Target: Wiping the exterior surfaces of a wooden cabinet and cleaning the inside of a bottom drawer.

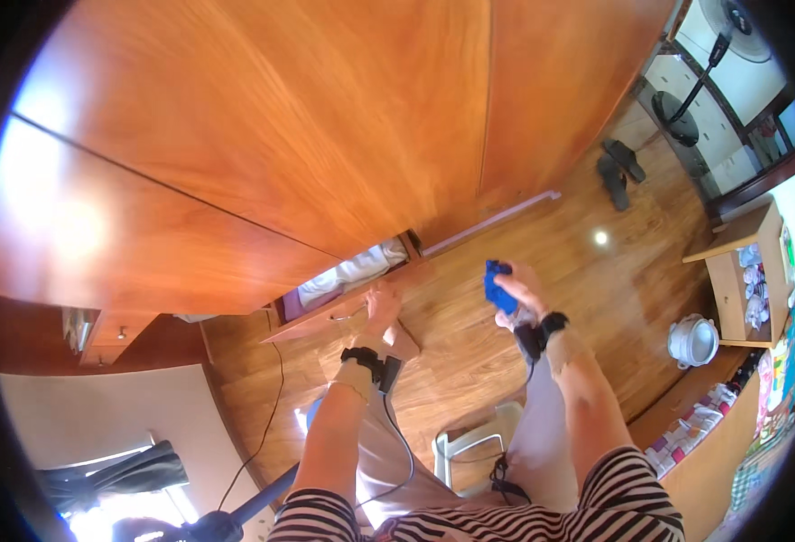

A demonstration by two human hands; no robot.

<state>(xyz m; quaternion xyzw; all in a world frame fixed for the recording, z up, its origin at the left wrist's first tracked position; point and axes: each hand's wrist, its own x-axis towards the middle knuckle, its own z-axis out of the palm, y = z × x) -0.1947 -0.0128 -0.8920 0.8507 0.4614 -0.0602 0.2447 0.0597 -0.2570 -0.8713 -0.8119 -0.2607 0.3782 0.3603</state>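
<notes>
A wooden drawer [325, 312] is pulled out at the bottom of the large wardrobe, with folded white cloth [361, 267] and purple cloth [319, 301] lying in it. My left hand [382, 305] is at the drawer's front panel, fingers bent over its top edge near the right end. Off to the right, above the floor, my right hand [522, 287] grips a small bright blue bundle [495, 284] that looks like crumpled cloth. Its exact kind cannot be made out. Both wrists wear black bands with cables.
Wardrobe doors [325, 117] rise just ahead. Beneath me is a pale stool [469, 443]. To the right stand a silver pot [692, 341], an open wooden cabinet [731, 285] and another drawer with folded cloth [691, 429]. Dark slippers [616, 176] and a standing fan [677, 117] are farther off.
</notes>
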